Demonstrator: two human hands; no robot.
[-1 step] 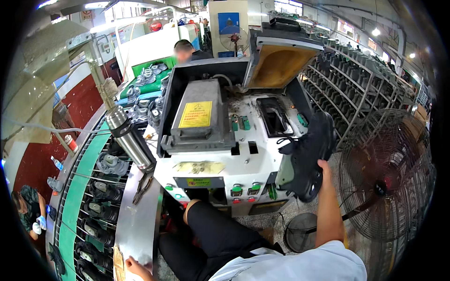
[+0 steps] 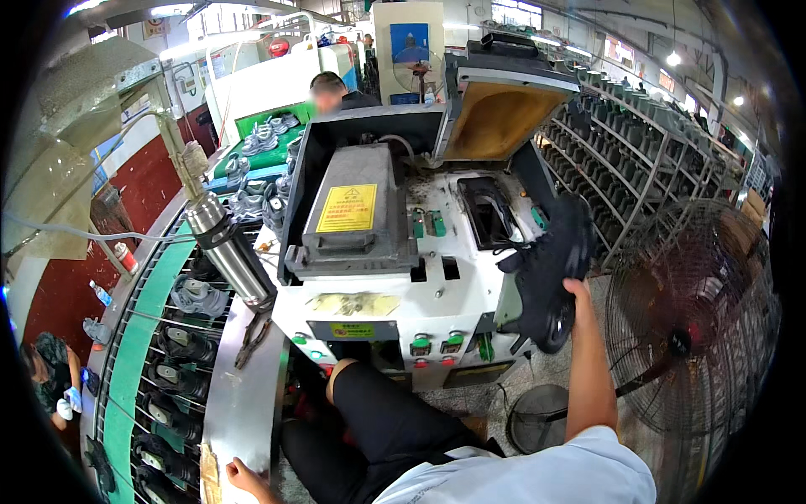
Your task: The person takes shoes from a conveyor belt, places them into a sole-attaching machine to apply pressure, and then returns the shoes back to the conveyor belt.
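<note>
At the right front of a white machine (image 2: 369, 290), my right hand (image 2: 577, 296) grips a black lace-up shoe (image 2: 550, 273). The shoe is raised and tilted on its side, its sole turned toward the fan; my palm and most fingers are hidden behind it. Behind the shoe is an open black-framed mold cavity (image 2: 489, 212), with its padded lid (image 2: 506, 113) swung up. My left hand (image 2: 242, 475), loosely curled, rests low on the left at the metal ledge (image 2: 239, 403) beside tan cardboard (image 2: 209, 470). No object shows in it.
A closed grey cover (image 2: 357, 160) with a yellow label fills the machine's left bay. Pliers (image 2: 253, 338) and a steel flask (image 2: 231, 252) are on the ledge. Left, a roller conveyor (image 2: 143, 353) carries several shoes. A floor fan (image 2: 680, 336) stands close right; people work beyond.
The black shoe has shifted slightly upward and away with my right hand. The view has moved a little; my left hand stays at the ledge.
</note>
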